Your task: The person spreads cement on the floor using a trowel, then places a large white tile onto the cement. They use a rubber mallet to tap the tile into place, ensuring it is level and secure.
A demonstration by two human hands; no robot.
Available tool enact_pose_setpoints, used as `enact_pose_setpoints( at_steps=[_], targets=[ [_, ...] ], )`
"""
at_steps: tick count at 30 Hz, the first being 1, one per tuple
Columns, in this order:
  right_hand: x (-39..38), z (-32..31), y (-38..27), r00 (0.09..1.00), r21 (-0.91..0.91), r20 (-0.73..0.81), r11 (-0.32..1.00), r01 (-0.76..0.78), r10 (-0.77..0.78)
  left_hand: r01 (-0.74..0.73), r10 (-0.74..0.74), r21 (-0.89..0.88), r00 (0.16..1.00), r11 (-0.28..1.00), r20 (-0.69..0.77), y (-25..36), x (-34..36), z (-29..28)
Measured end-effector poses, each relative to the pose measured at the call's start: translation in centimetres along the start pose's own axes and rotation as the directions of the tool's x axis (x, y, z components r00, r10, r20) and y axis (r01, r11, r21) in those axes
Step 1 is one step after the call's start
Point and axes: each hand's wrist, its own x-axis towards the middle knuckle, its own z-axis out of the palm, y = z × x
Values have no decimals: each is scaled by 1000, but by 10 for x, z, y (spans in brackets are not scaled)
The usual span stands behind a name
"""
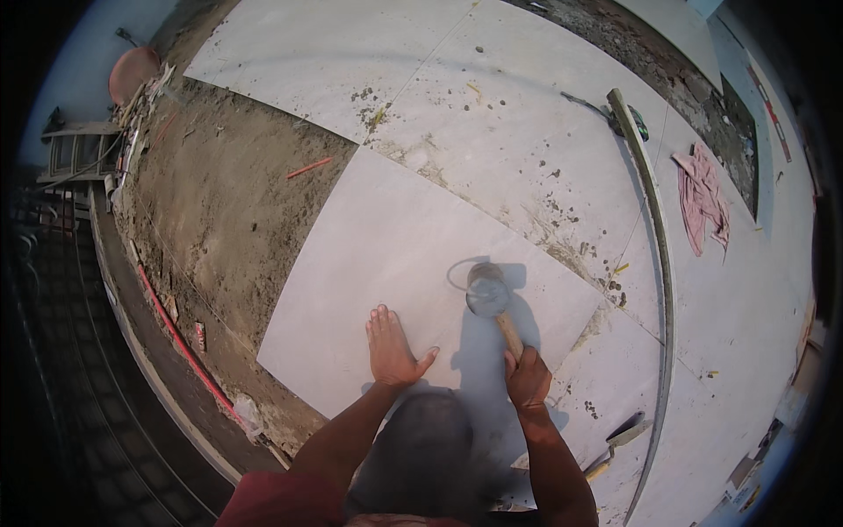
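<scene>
A large pale floor tile (378, 237) lies on the bed in front of me. My left hand (393, 353) rests flat on it, fingers stretched out and thumb apart. My right hand (528, 379) is wrapped round the wooden handle of a mallet (508, 335). The mallet's round greyish head is over the tile, to the right of my left hand; whether it touches the surface I cannot tell. A thin loop-shaped shadow shows beside the head. The tile's near edge is partly hidden by my arms and body.
Bare sandy mortar (219, 211) spreads left, with a red stick (309, 168) on it and a red pipe (186, 351) along its edge. Crumb-strewn tiles (527, 132) lie beyond. At right are a long straightedge bar (659, 237), a pink cloth (702, 198) and a trowel (628, 432).
</scene>
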Motion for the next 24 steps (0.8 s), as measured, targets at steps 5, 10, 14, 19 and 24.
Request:
enact_pose_setpoints(
  at_steps=[5, 10, 14, 19, 24],
  targets=[
    [-11, 15, 13, 999, -67, -52, 998, 1, -5, 94, -105, 64, 976, 993, 192, 3, 1, -7],
    [-12, 10, 16, 986, -74, 148, 995, -63, 74, 40, -57, 127, 990, 991, 133, -5, -7, 3],
    [-4, 2, 14, 980, 37, 175, 995, -97, 90, 37, -51, 104, 989, 994, 138, -7, -6, 6],
    [-8, 2, 18, 986, 67, 153, 995, -80, 69, -3, -14, 137, 992, 991, 128, -9, -5, 9],
    [-7, 5, 17, 988, 59, 144, 996, -67, 58, 21, -44, 160, 989, 987, 140, -11, -7, 8]
  ],
)
